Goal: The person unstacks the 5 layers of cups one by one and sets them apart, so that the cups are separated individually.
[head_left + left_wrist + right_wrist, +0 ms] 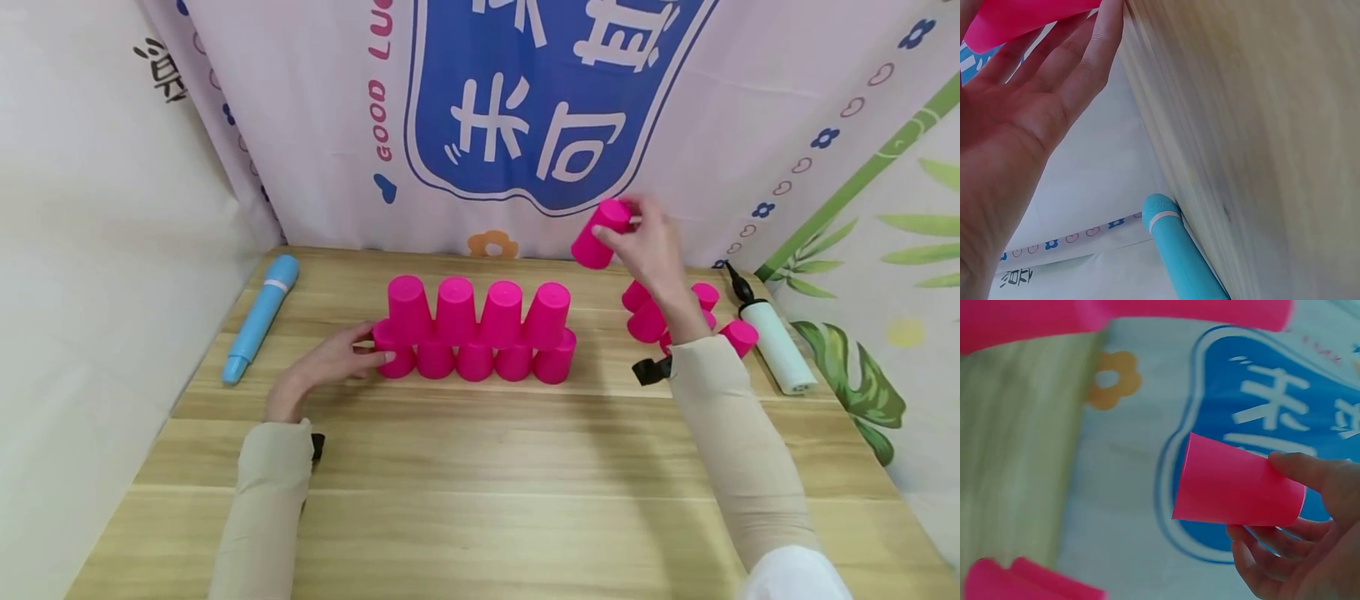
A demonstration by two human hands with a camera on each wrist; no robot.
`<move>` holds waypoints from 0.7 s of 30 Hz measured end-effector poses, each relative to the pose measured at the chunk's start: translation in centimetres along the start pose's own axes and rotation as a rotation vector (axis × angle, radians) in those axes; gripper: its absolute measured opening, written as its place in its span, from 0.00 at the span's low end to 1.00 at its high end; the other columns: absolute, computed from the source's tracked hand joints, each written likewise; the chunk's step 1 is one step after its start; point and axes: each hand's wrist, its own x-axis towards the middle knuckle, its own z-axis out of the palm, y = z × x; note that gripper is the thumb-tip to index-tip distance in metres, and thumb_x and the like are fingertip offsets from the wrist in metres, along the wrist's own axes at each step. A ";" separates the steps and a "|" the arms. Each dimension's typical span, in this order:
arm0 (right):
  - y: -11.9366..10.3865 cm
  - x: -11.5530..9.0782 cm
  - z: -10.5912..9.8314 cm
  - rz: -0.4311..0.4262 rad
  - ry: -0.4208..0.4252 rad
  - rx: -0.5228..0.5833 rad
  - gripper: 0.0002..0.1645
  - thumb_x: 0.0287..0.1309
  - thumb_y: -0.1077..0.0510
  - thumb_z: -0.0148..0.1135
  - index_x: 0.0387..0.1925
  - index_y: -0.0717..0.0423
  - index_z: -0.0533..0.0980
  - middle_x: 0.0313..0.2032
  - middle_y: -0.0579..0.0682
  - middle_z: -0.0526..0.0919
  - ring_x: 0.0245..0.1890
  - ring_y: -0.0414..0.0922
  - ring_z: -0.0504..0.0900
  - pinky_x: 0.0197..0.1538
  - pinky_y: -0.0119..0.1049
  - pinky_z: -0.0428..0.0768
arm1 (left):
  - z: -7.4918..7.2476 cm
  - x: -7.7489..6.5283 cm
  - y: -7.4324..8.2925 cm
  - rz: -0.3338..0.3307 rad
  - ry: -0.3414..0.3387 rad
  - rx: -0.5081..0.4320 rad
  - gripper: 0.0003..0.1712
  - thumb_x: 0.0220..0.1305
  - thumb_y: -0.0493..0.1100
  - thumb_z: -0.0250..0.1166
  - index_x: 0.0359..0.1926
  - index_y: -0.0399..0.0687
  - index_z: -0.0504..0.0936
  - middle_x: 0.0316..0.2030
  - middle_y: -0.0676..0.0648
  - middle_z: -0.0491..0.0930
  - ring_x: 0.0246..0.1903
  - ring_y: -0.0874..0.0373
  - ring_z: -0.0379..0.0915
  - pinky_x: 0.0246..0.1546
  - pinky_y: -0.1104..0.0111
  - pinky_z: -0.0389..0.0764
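Several upside-down pink cups point(475, 360) stand in a row on the table, with a second row of pink cups point(456, 310) set on top. My left hand point(337, 360) holds the leftmost lower cup point(394, 360), thumb at its front and fingers behind; in the left wrist view a pink cup point(1029, 19) shows only in part beyond the fingers. Raised above the table, right of the rows, my right hand point(651, 250) grips another pink cup point(602, 233) between thumb and fingers. That cup point(1235, 484) tilts, its wide mouth away from the palm.
Loose pink cups point(647, 321) lie in a heap at the right, partly behind the right forearm. Beside them lies a white hand pump point(776, 346) with a black nozzle. A blue tube-shaped thing point(261, 318) lies at the left edge. A printed curtain point(322, 192) hangs behind the table.
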 end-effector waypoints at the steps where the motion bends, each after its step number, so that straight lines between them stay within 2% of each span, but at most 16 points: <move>1: 1.2 0.0 0.3 0.018 -0.010 -0.027 0.38 0.58 0.50 0.67 0.64 0.60 0.63 0.56 0.59 0.73 0.52 0.54 0.75 0.52 0.46 0.79 | 0.0 0.0 -0.1 0.000 0.001 0.001 0.38 0.63 0.53 0.65 0.67 0.42 0.63 0.61 0.37 0.70 0.56 0.41 0.70 0.45 0.56 0.82; 5: 5.1 -0.1 1.7 0.043 -0.012 -0.124 0.36 0.56 0.53 0.67 0.60 0.66 0.65 0.53 0.64 0.74 0.48 0.58 0.75 0.50 0.51 0.77 | 0.1 0.1 -0.3 0.008 0.003 0.008 0.37 0.64 0.54 0.65 0.67 0.42 0.63 0.61 0.37 0.70 0.56 0.41 0.70 0.45 0.57 0.82; 9: 7.6 -0.1 2.7 0.062 -0.003 -0.213 0.34 0.55 0.54 0.68 0.57 0.68 0.66 0.51 0.66 0.75 0.48 0.62 0.75 0.50 0.55 0.74 | 0.2 0.1 -0.4 0.009 0.006 0.010 0.37 0.64 0.54 0.64 0.67 0.42 0.63 0.61 0.37 0.69 0.56 0.41 0.69 0.45 0.57 0.82; 15: 10.0 -0.2 3.9 0.121 -0.027 -0.283 0.33 0.54 0.57 0.68 0.56 0.69 0.65 0.48 0.69 0.77 0.47 0.65 0.77 0.49 0.56 0.76 | 0.1 0.0 -0.2 0.005 0.005 0.013 0.37 0.64 0.54 0.64 0.67 0.41 0.63 0.60 0.36 0.70 0.56 0.41 0.70 0.44 0.57 0.83; 21: 10.9 -0.5 4.7 0.132 -0.057 -0.313 0.31 0.55 0.60 0.68 0.53 0.72 0.65 0.43 0.72 0.77 0.42 0.67 0.78 0.46 0.57 0.78 | 0.1 0.0 -0.2 -0.002 0.004 0.018 0.38 0.64 0.54 0.65 0.68 0.42 0.63 0.60 0.36 0.70 0.55 0.41 0.70 0.44 0.57 0.83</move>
